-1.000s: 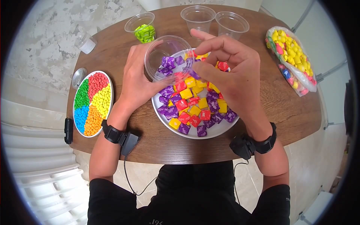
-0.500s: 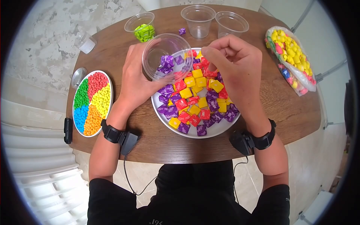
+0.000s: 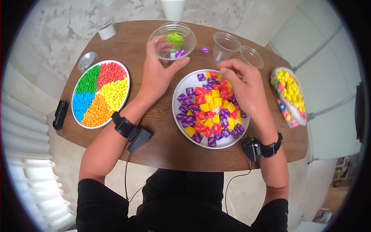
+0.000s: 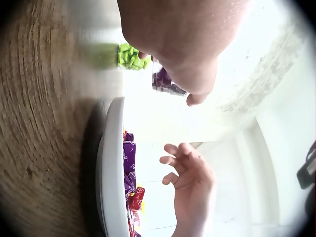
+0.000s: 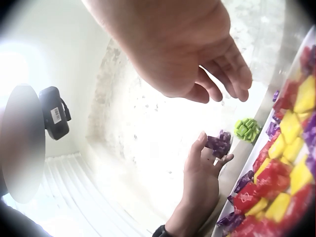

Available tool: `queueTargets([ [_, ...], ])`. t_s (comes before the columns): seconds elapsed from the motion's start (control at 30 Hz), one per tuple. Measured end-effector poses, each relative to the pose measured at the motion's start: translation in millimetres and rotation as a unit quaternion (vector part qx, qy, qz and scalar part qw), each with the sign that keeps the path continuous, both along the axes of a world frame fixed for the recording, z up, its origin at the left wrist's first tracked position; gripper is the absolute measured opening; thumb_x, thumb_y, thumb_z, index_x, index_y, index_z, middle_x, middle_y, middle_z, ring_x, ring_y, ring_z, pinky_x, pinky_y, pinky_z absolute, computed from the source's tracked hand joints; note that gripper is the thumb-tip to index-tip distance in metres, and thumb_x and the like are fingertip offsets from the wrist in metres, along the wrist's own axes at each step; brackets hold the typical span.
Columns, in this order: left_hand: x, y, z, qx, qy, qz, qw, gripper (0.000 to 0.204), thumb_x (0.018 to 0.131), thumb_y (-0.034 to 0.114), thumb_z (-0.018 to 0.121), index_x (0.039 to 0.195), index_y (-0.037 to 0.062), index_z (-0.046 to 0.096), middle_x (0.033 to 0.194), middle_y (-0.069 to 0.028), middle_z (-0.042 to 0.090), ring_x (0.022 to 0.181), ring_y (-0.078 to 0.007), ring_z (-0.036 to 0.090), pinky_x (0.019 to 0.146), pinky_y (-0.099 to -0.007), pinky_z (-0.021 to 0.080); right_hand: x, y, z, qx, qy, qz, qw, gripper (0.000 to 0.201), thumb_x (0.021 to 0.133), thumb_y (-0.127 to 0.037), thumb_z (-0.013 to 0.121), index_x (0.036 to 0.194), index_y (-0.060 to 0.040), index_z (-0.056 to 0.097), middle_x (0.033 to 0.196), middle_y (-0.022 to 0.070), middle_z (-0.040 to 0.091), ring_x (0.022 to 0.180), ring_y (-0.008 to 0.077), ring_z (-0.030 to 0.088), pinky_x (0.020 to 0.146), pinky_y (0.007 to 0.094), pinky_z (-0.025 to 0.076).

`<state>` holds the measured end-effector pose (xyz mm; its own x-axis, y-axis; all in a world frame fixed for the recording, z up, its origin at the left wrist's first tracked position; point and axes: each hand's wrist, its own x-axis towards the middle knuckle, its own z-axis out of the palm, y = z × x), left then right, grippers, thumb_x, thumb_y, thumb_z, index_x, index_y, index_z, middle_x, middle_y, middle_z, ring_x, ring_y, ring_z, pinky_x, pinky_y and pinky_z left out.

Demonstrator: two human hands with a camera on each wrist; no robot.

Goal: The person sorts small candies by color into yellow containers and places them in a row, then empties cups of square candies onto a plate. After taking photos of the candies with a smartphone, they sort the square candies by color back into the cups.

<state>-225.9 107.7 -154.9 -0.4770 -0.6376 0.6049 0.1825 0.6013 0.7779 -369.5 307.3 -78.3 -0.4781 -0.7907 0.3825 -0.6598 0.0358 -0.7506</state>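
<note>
The left hand (image 3: 156, 73) grips a clear plastic cup (image 3: 188, 48) with purple wrapped candies (image 3: 179, 53) in it, raised left of the white plate's (image 3: 178, 127) far side. In the right wrist view the same cup's purple candies (image 5: 220, 143) show between the thumb and fingers of the left hand (image 5: 200, 182). Over the plate's right far edge hangs the right hand (image 3: 247, 87), fingers loosely bent, nothing visible in them. Red, yellow and purple candies (image 3: 208, 108) lie on the plate. One purple candy (image 3: 205, 50) rests on the table beyond it.
Behind the held cup is a cup of green candies (image 3: 174, 40). Two clear cups (image 3: 226, 46) stand at the back. A plate of coloured sweets (image 3: 127, 96) lies left, with a lid (image 3: 88, 60) and jar (image 3: 106, 31) beyond. A bag of yellow pieces (image 3: 289, 91) lies right.
The view has shifted. The left hand has carried its cup away from above the plate, toward the green candies. The right hand has let go of a purple candy; one now lies on the table.
</note>
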Motion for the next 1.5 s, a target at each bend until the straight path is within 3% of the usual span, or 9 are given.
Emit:
queueTargets([
  [0.03,-2.2,1.2,-0.4,0.031,0.027,-0.01,0.999,0.088,0.083,0.029,0.09,0.147,-0.0016,0.039,0.131,-0.0231,0.062,0.123,-0.0309,0.06,0.105,-0.0421,0.049,3.0,-8.9,10.5,0.073,0.016,0.007,0.997,0.031,0.095,-0.016,0.063,0.112,0.007,0.074,0.104,0.0239,0.076,0.095,0.0347,0.074,0.089,0.0419,0.056],
  [0.17,-3.8,-2.2,-4.1,0.029,0.039,0.005,0.999,0.09,0.083,0.032,0.09,0.147,-0.0036,0.038,0.13,-0.0258,0.061,0.12,-0.0336,0.063,0.102,-0.0431,0.052,-33.5,-74.4,-20.4,0.138,0.275,0.047,0.951,0.038,0.091,-0.011,0.056,0.119,0.0105,0.069,0.123,0.0285,0.07,0.11,0.046,0.069,0.098,0.052,0.054],
  [0.27,-3.4,-1.8,-4.1,0.02,0.022,0.02,0.999,0.088,0.085,0.028,0.089,0.149,-0.0024,0.037,0.128,-0.0224,0.061,0.12,-0.0301,0.062,0.103,-0.0423,0.051,-53.8,-120.1,-34.0,0.316,0.304,0.033,0.898,0.034,0.092,-0.014,0.058,0.115,0.0072,0.071,0.12,0.028,0.071,0.112,0.0437,0.07,0.096,0.0515,0.055],
  [0.5,7.3,5.2,7.8,-0.014,-0.014,0.04,0.999,0.092,0.082,0.037,0.088,0.15,0.0013,0.037,0.131,-0.0256,0.06,0.125,-0.0402,0.061,0.104,-0.0482,0.05,-91.4,-153.2,-57.5,0.273,0.382,0.107,0.876,0.04,0.088,-0.028,0.073,0.125,-0.0126,0.074,0.108,0.0217,0.077,0.104,0.0413,0.073,0.087,0.0516,0.058],
  [0.97,10.0,6.0,7.9,-0.026,-0.031,0.042,0.998,0.089,0.082,0.032,0.087,0.148,0.0008,0.036,0.13,-0.0292,0.059,0.12,-0.0451,0.062,0.1,-0.0518,0.051,-25.5,-121.0,-10.7,0.198,0.338,0.059,0.918,0.022,0.084,-0.015,0.075,0.098,0.0013,0.074,0.089,0.021,0.076,0.084,0.0358,0.075,0.075,0.047,0.056],
  [1.17,12.8,6.3,9.8,-0.077,-0.033,0.047,0.995,0.088,0.08,0.028,0.088,0.148,0.0043,0.039,0.133,-0.026,0.056,0.123,-0.043,0.059,0.101,-0.0506,0.051,-33.6,-29.7,6.2,-0.078,0.127,-0.134,0.98,0.017,0.086,-0.006,0.07,0.075,-0.0051,0.057,0.077,0.0013,0.063,0.072,0.0107,0.054,0.067,0.0264,0.046],
  [1.23,14.8,8.6,10.0,-0.127,-0.029,0.026,0.991,0.086,0.077,0.025,0.089,0.147,0.0058,0.043,0.134,-0.0218,0.057,0.127,-0.0415,0.055,0.101,-0.0497,0.051,-28.4,-7.5,1.0,-0.282,0.139,-0.162,0.935,0.013,0.088,-0.001,0.065,0.079,-0.0018,0.056,0.09,0.0085,0.067,0.081,0.014,0.058,0.072,0.0271,0.048],
  [1.4,15.4,15.7,15.1,-0.172,-0.051,-0.007,0.984,0.084,0.074,0.022,0.089,0.145,0.0064,0.048,0.135,-0.0176,0.057,0.128,-0.0403,0.053,0.102,-0.049,0.051,7.3,35.5,19.4,-0.455,0.233,-0.216,0.832,0.005,0.088,0.007,0.06,0.087,0.0027,0.058,0.107,0.0164,0.066,0.089,0.0222,0.061,0.084,0.0351,0.051],
  [1.5,17.5,18.1,19.2,-0.197,-0.059,-0.017,0.978,0.082,0.074,0.023,0.089,0.145,0.0067,0.049,0.136,-0.0164,0.058,0.127,-0.0395,0.054,0.102,-0.0481,0.051,19.0,38.6,4.5,-0.47,0.161,-0.132,0.857,0.01,0.087,0.009,0.063,0.095,0.0026,0.059,0.113,0.0171,0.066,0.092,0.0233,0.063,0.087,0.037,0.052],
])
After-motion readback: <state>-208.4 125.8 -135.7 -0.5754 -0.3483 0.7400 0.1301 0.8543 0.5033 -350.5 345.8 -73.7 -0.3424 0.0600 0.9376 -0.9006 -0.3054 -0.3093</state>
